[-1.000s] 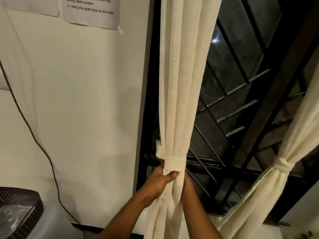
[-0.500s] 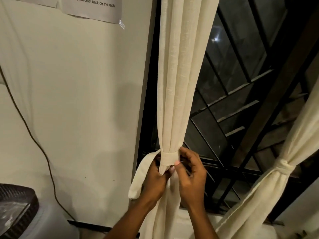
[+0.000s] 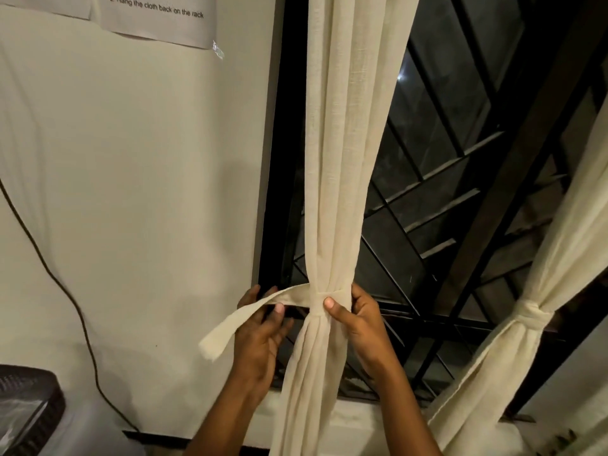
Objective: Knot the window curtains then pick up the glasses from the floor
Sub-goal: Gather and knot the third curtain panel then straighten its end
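Note:
A cream curtain (image 3: 342, 159) hangs gathered in front of the dark window. A cream tie strip (image 3: 243, 319) is wrapped around its waist, with the free end sticking out to the left. My left hand (image 3: 263, 327) pinches that strip between thumb and fingers. My right hand (image 3: 355, 314) grips the wrapped band and the bunched curtain from the right, thumb on the front. A second cream curtain (image 3: 539, 291) at the right is bound with a knot (image 3: 529, 312). No glasses or floor are in view.
Black window bars (image 3: 437, 199) run behind the curtains. On the white wall at left hang a taped paper notice (image 3: 158, 18) and a dark cable (image 3: 65, 291). A dark woven object (image 3: 26, 406) sits at the bottom left corner.
My left hand has pulled the strip's free end out to the left and raised it. My right hand has shifted onto the band's right side.

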Demonstrator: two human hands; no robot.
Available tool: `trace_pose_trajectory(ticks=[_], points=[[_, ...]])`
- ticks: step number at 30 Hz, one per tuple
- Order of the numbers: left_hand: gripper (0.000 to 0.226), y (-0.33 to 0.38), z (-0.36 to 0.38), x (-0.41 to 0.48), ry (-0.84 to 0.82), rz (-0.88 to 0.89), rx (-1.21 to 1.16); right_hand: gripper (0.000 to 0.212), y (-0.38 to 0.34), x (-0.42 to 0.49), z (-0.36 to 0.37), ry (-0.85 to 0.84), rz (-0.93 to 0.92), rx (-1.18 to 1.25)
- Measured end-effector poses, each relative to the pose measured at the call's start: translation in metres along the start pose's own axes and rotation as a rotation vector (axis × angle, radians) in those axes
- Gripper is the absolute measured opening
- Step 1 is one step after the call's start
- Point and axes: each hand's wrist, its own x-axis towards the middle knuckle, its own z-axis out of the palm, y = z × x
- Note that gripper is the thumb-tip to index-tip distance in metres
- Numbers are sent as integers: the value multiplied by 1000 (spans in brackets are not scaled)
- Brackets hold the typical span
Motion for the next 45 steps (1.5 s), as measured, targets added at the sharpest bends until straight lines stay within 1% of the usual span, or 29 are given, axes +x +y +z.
trace_pose_trajectory(ticks=[2, 4, 6, 9, 11, 12, 14, 16, 17, 18, 20, 22, 23, 25, 27, 29, 31, 32, 33, 34, 36, 38, 39, 40, 42, 43, 45], points=[[25, 10, -4, 0, 46, 100, 130, 45, 5, 2, 3, 61, -18, -9], [13, 16, -7, -4, 112, 243, 319, 55, 9, 5, 10, 136, -54, -55], [3, 12, -1, -15, 99, 349, 403, 53, 11, 6, 20, 234, -106, -118], [24, -2, 9, -27, -56, 397, 530, 43, 14, 2, 40, 362, -208, -206], [27, -15, 7, -26, -102, 530, 742, 37, 21, -1, 50, 377, -253, -186], [32, -21, 5, -23, -93, 574, 826, 32, 23, -2, 53, 372, -266, -166], [34, -21, 4, -22, -78, 577, 881, 18, 24, -3, 54, 333, -284, -121], [31, -20, 3, -20, -73, 622, 916, 3, 23, -1, 50, 221, -269, -55], [32, -21, 0, -20, -87, 636, 929, 8, 23, 0, 47, 173, -261, -63], [39, -20, -1, -20, -89, 644, 949, 14, 25, 0, 44, 111, -252, -56], [49, -24, -5, -19, -75, 677, 1020, 29, 21, -3, 37, 9, -181, 54], [45, -27, -5, -18, -39, 752, 1134, 44, 12, -5, 30, -86, -107, 113], [40, -30, -5, -18, -18, 789, 1180, 45, 8, -5, 26, -127, -97, 69], [33, -32, -2, -19, -1, 824, 1250, 34, 1, -5, 23, -205, -118, -51], [28, -36, -1, -17, 19, 856, 1293, 26, -2, -4, 23, -211, -138, -172], [29, -37, -2, -15, 4, 889, 1270, 22, 0, -2, 21, -180, -146, -226], [35, -36, -2, -15, -11, 881, 1173, 15, 1, -2, 17, -155, -134, -244], [37, -33, -2, -15, 18, 838, 1099, 13, 2, -2, 15, -143, -128, -263], [42, -28, -1, -15, 54, 759, 1013, 13, 2, -2, 13, -134, -125, -282], [53, -24, 1, -14, 77, 659, 936, 14, 1, -2, 12, -133, -123, -298], [71, -17, 4, -7, 17, 466, 826, 15, -3, -2, 12, -155, -122, -330], [77, -12, 5, 2, -105, 339, 749, 16, -5, -2, 11, -186, -120, -370], [73, -9, 5, 7, -156, 295, 719, 17, -6, -2, 9, -203, -115, -392], [61, -7, 5, 10, -187, 263, 715, 17, -7, -1, 6, -220, -109, -413], [39, -5, 5, 13, -196, 226, 736, 16, -11, 0, -2, -246, -85, -458], [33, -6, 4, 13, -182, 219, 748, 14, -14, 1, -7, -247, -71, -477], [30, -5, 4, 11, -141, 217, 752, 11, -18, 4, -18, -211, -59, -523]])
